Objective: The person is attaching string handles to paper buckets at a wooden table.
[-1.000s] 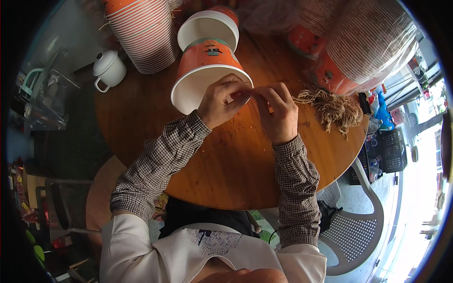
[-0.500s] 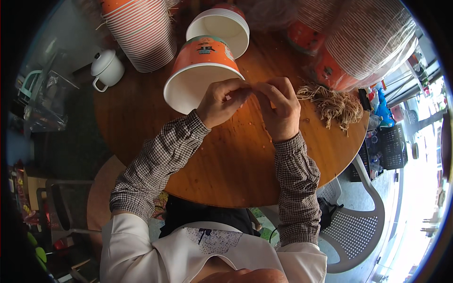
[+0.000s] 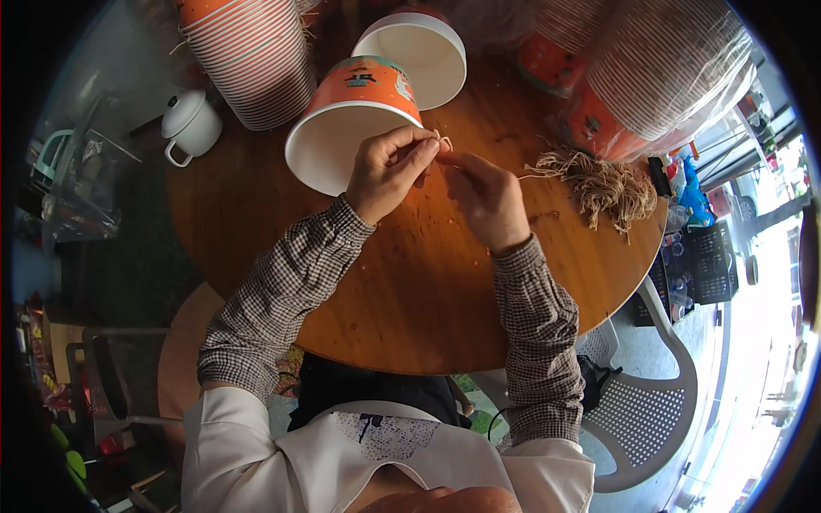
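An orange paper bucket [image 3: 363, 84] with a printed pattern lies tipped on the wooden table, its white mouth facing me. Close by its rim, my left hand [image 3: 386, 173] pinches a thin beige string [image 3: 442, 138], a small loop of which stands up over the fingertips. My right hand [image 3: 489, 198] meets it there with fingers closed on the same string. Whether the string passes through the bucket's rim is hidden by the fingers. To the right of my right hand lies a loose bundle of beige strings [image 3: 611, 190], with one strand reaching out toward it.
Behind the bucket rests a white-mouthed tub [image 3: 419, 56]. Tall stacks of orange tubs [image 3: 255, 73] stand far left, with plastic-wrapped tub stacks [image 3: 654, 90] far right. A white lidded mug [image 3: 190, 126] sits at the left edge. A perforated chair [image 3: 641, 419] is beside the round table [image 3: 410, 316].
Both hands have shifted slightly left, and a string loop now shows at the fingertips. My right hand has dropped and turned. The bucket has moved a little left; the tub behind, slightly right.
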The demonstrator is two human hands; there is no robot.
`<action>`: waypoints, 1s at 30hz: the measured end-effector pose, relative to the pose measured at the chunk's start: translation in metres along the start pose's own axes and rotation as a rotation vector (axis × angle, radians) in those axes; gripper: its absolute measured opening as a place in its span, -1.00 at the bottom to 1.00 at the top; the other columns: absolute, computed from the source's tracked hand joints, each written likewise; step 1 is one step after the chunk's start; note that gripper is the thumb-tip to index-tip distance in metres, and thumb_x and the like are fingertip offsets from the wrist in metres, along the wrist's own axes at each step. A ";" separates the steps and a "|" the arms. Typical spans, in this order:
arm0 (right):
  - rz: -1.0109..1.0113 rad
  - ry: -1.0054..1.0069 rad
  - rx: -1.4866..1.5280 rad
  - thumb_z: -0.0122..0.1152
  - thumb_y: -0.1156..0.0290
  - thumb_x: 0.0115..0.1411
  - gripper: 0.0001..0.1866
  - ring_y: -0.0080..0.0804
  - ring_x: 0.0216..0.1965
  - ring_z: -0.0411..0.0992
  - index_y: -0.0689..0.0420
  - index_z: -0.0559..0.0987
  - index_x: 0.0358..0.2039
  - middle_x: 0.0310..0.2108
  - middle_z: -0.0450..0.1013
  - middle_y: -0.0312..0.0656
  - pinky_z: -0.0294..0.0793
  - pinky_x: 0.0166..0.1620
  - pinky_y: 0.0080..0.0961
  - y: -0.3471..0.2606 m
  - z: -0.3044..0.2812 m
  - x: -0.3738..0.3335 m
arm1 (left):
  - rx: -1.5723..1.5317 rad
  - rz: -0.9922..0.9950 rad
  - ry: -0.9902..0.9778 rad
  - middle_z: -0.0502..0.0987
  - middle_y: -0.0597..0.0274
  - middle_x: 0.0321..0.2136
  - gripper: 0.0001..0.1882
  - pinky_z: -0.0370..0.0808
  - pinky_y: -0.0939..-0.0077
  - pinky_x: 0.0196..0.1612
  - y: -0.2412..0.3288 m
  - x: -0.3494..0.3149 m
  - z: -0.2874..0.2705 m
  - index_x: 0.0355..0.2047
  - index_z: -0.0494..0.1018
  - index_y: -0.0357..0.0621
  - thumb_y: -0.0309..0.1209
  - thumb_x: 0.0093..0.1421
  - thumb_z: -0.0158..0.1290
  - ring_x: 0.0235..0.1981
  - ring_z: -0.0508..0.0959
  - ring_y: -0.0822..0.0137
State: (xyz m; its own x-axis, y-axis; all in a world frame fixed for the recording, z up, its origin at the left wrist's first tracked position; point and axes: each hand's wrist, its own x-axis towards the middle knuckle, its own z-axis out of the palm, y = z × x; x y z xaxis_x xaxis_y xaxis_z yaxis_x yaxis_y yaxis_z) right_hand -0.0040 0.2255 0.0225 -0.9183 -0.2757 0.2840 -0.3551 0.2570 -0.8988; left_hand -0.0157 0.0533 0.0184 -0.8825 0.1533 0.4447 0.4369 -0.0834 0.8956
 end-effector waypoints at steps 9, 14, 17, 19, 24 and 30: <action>-0.282 0.148 0.211 -0.05 0.74 0.19 -0.63 -0.51 -0.39 0.45 0.23 0.48 0.00 -0.13 0.55 -0.12 0.48 -0.30 -0.57 0.012 0.013 0.002 | -0.035 -0.181 -0.034 0.50 0.41 -0.55 -0.83 0.35 0.74 -0.52 0.013 -0.003 0.003 -0.32 0.51 -0.30 -0.42 0.27 0.03 -0.58 0.40 0.66; -0.582 0.190 -0.185 0.08 0.69 0.12 -0.81 -0.28 -0.43 0.48 0.25 0.56 -0.25 -0.20 0.56 -0.15 0.48 -0.36 -0.52 -0.003 -0.003 0.008 | 0.130 -0.122 -0.136 0.44 0.43 -0.57 -0.84 0.33 0.76 -0.52 0.006 -0.004 -0.001 -0.32 0.51 -0.27 -0.45 0.29 -0.02 -0.58 0.38 0.66; -0.648 0.241 -0.317 0.15 0.64 0.10 -0.84 -0.29 -0.48 0.47 0.21 0.58 -0.28 -0.29 0.56 -0.19 0.47 -0.42 -0.49 0.000 -0.006 0.009 | 0.192 -0.130 -0.163 0.45 0.43 -0.56 -0.85 0.35 0.75 -0.51 0.008 -0.004 -0.001 -0.30 0.51 -0.29 -0.47 0.29 -0.02 -0.56 0.40 0.65; -0.459 0.222 -0.289 0.19 0.61 0.08 -0.88 -0.32 -0.51 0.45 0.19 0.58 -0.33 -0.39 0.52 -0.20 0.46 -0.45 -0.48 -0.006 -0.007 0.005 | 0.143 -0.147 -0.156 0.47 0.41 -0.53 -0.85 0.37 0.76 -0.47 0.009 -0.003 -0.001 -0.26 0.50 -0.29 -0.48 0.29 -0.02 -0.53 0.41 0.65; -0.446 0.326 -0.313 0.18 0.61 0.09 -0.94 -0.36 -0.51 0.45 0.19 0.55 -0.39 -0.43 0.48 -0.20 0.44 -0.48 -0.51 -0.009 -0.009 0.006 | 0.098 -0.015 0.006 0.56 0.35 -0.42 -0.89 0.45 0.72 -0.39 0.008 -0.002 0.003 -0.25 0.49 -0.28 -0.54 0.20 0.07 -0.42 0.51 0.60; -0.465 0.374 -0.264 0.14 0.64 0.10 -0.94 -0.33 -0.46 0.45 0.22 0.52 -0.39 -0.41 0.48 -0.17 0.44 -0.47 -0.53 -0.013 -0.011 0.001 | 0.449 0.339 0.077 0.58 0.23 -0.36 -0.85 0.54 0.61 -0.35 0.017 -0.001 0.007 -0.26 0.47 -0.21 -0.58 0.14 0.13 -0.34 0.60 0.41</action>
State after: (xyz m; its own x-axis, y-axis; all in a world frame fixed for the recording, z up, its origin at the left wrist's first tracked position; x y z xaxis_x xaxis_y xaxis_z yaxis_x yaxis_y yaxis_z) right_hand -0.0026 0.2323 0.0388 -0.6404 -0.0844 0.7634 -0.7173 0.4208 -0.5553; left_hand -0.0060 0.0581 0.0335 -0.6825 0.1176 0.7214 0.7147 0.3141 0.6250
